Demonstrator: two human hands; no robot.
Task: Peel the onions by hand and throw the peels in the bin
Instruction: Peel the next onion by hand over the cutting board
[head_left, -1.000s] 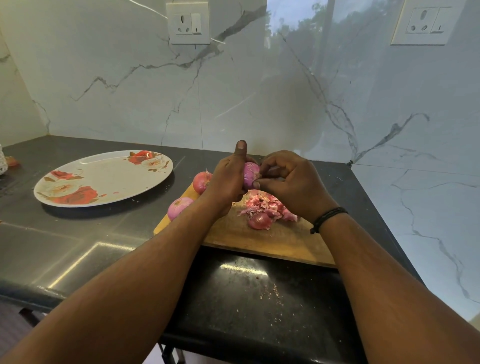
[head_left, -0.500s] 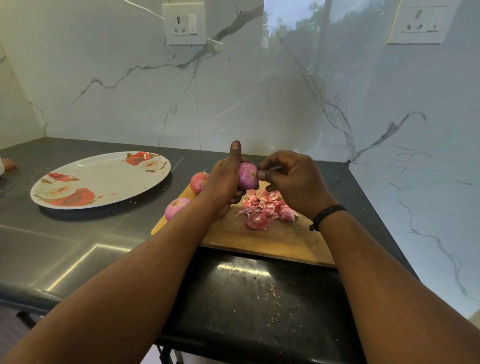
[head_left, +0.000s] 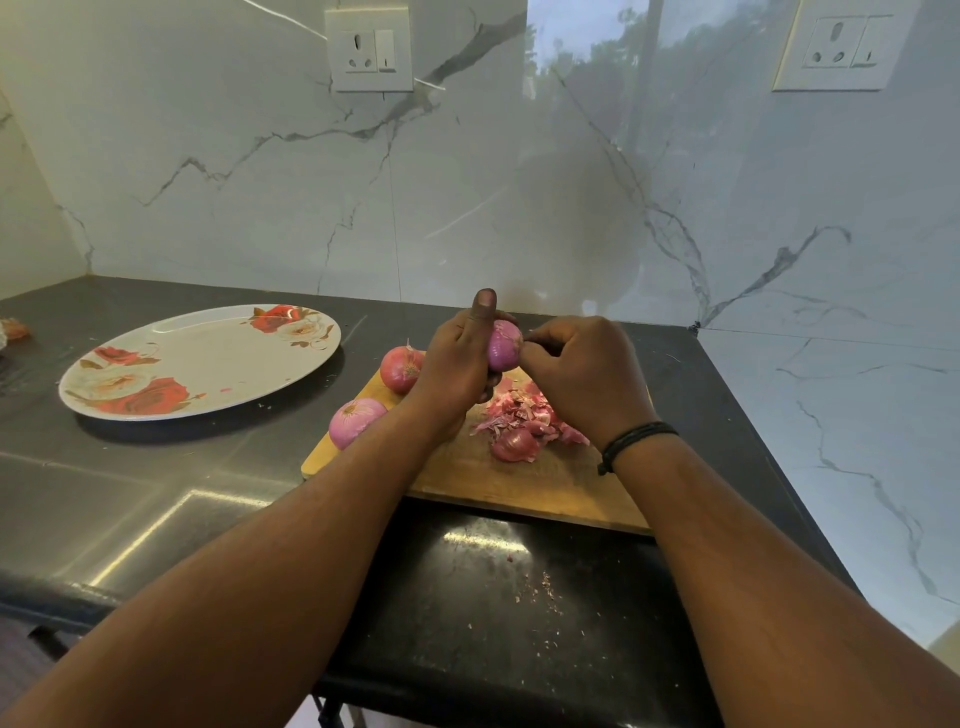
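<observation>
I held the red onion (head_left: 504, 345) up above the far edge of the wooden cutting board (head_left: 524, 483), clear of its surface. My left hand (head_left: 457, 364) gripped it from the left, fingers wrapped behind it and the thumb standing straight up beside it. My right hand (head_left: 582, 374) was curled against the onion's right side, its fingertips pinched at the skin there; I could not make out from this angle whether a strip of peel was actually caught between them. A black cord bracelet (head_left: 636, 441) sat on my right wrist.

Below my hands a pile of pink onion peels (head_left: 524, 421) lay on the board, with a larger cupped piece of skin at its near edge. Two more onions rested at the board's left end: one unpeeled onion (head_left: 400, 366) further back, touching my left hand in the view, and a paler pink onion (head_left: 356, 421) nearer, right at the board's left edge beside my forearm.

The board lay on a dark stone countertop (head_left: 156, 493). A floral oval plate (head_left: 202, 358) sat well to the left of it. Small peel crumbs (head_left: 540, 592) were scattered on the counter in front of the board.
</observation>
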